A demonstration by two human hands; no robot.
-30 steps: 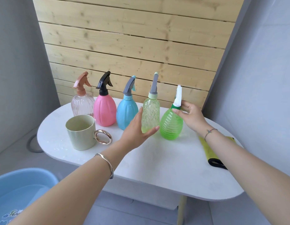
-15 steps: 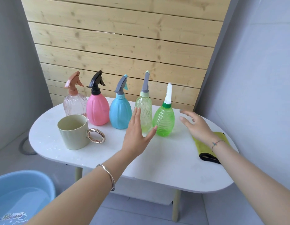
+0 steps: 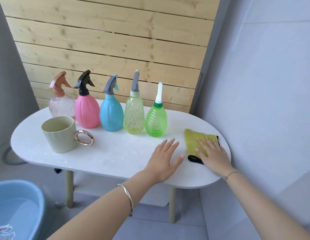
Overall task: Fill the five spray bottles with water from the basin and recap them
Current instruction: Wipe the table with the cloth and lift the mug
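Note:
Five capped spray bottles stand in a row at the back of the white table (image 3: 105,153): clear pink (image 3: 59,105), pink (image 3: 86,111), blue (image 3: 111,116), pale yellow-green (image 3: 134,116) and bright green (image 3: 156,121). A pale green mug (image 3: 60,135) with a gold ring handle stands in front of the left ones. My left hand (image 3: 165,158) lies flat and open on the table, in front of the green bottle. My right hand (image 3: 212,154) rests flat on a folded yellow-green cloth (image 3: 194,139). A blue basin (image 3: 17,210) with water sits on the floor at lower left.
A wooden slat wall rises behind the table and a grey wall stands close on the right. The table's right end nearly touches that wall. Grey floor lies below, with the table's legs (image 3: 69,189) visible.
Both hands have left the bottles and dropped toward the table's front right. My left hand now lies flat on the table; my right hand has come down onto the cloth.

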